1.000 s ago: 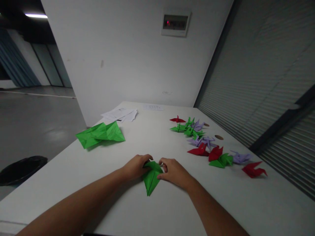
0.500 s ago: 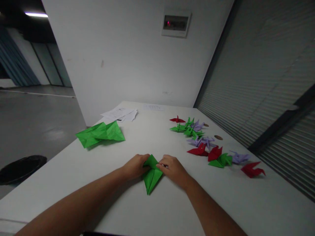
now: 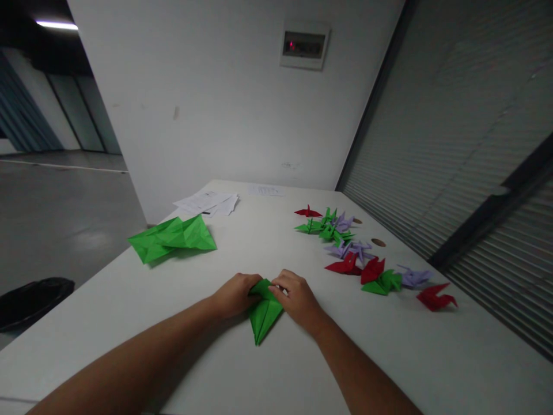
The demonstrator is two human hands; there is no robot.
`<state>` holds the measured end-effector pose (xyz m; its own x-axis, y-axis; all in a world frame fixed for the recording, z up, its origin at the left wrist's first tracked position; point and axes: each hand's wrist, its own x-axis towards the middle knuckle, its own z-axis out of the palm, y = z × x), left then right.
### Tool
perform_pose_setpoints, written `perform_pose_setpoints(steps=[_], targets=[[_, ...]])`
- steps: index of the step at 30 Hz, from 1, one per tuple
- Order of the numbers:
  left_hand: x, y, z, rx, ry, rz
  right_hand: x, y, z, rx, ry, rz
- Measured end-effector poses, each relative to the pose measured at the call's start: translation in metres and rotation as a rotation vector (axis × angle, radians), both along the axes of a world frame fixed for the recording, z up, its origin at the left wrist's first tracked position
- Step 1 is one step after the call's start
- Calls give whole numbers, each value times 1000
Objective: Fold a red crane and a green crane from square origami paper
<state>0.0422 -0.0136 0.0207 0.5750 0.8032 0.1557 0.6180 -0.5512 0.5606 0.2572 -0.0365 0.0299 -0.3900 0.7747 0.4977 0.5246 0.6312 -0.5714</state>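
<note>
Part of the green paper (image 3: 264, 318) is hidden by the left hand (image 3: 235, 295) and right hand (image 3: 299, 297), which pinch its upper sides; it lies between them, exact contact hard to make out.

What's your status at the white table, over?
Left hand and right hand both gripping folded green paper. Narrow tip on its near side. Larger creased green paper off left, paper birds off right; neither touches the hands.
</note>
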Motion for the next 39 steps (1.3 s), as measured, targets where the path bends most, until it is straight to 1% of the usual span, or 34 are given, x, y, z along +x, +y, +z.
perform_pose_setpoints(steps=[6, 12, 16, 21, 25, 30, 35, 39], targets=[[0, 2, -3, 0, -8, -16, -1, 1, -1, 24, 32, -8], [0, 2, -3, -1, -4, -11, -5, 1, 1, 52, 31, -1], [0, 1, -1, 8, 11, -8, -3, 1, 0, 27, -28, -28], [0, 0, -1, 16, 28, -4, 2, 2, -1, 9, -195, -116], [-1, 0, 0, 5, 27, -12, 5, 5, -1, -58, -307, -173], [0, -1, 2, -10, 40, -5, 8, 5, -2, -139, -394, -185], [0, -1, 2, -26, 7, -13, 8, 0, -2, -212, -374, -199], [-1, 0, 1, -29, -2, -18, 5, -8, 0, -242, -329, -158]])
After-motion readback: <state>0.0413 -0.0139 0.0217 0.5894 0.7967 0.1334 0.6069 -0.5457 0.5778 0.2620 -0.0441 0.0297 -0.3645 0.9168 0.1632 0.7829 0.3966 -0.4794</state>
